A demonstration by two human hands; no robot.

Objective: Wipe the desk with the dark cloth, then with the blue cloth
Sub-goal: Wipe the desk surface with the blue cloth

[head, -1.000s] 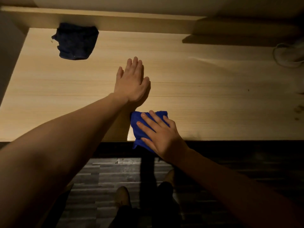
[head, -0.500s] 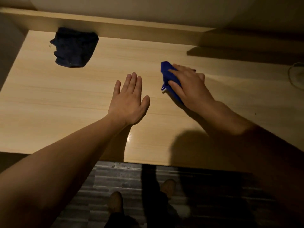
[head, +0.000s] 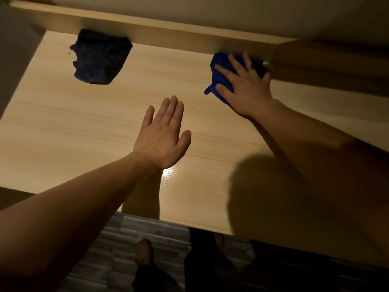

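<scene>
The light wooden desk [head: 73, 127] fills the view. My right hand [head: 245, 85] presses the bright blue cloth [head: 220, 70] flat against the desk at its far edge, right of centre, fingers spread over it. Flat on the desk's middle rests my left hand [head: 162, 135], palm down, fingers together, holding nothing. The dark cloth [head: 101, 56] lies crumpled at the far left, against the back ledge, apart from both hands.
A raised wooden ledge [head: 168, 28] runs along the desk's far edge, with a wall behind. A side panel [head: 16, 60] bounds the desk on the left. Dark striped floor [head: 117, 245] and my feet show below the near edge.
My right hand has pushed the blue cloth from the near edge of the desk across to the far edge by the ledge. My left hand stays flat on the desk.
</scene>
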